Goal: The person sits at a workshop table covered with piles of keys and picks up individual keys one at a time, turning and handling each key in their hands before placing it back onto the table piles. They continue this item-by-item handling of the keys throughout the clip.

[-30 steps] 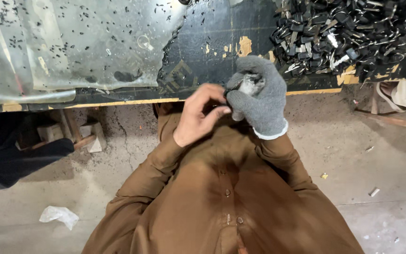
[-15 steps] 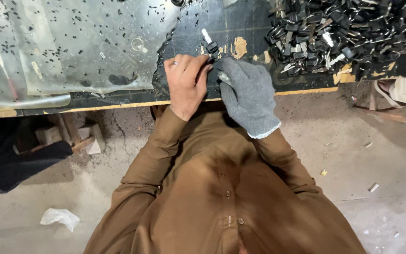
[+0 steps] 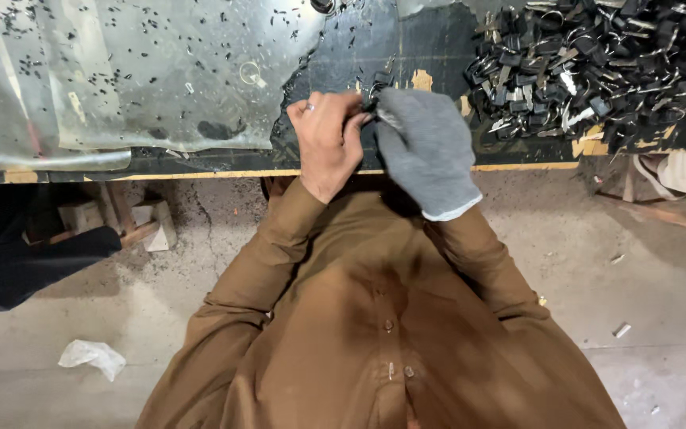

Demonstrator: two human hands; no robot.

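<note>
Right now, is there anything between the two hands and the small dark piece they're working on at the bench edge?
Nothing visible does. The bare left hand and the grey-gloved right hand already meet on the small dark piece, pinching it from either side. The pile of dark metal parts lies off to the right, apart from them.

A dark bench (image 3: 438, 48) with a pale wooden near edge carries a crumpled clear plastic sheet (image 3: 121, 71) on the left and a heap of small black-and-metal parts (image 3: 597, 63) far right.
</note>
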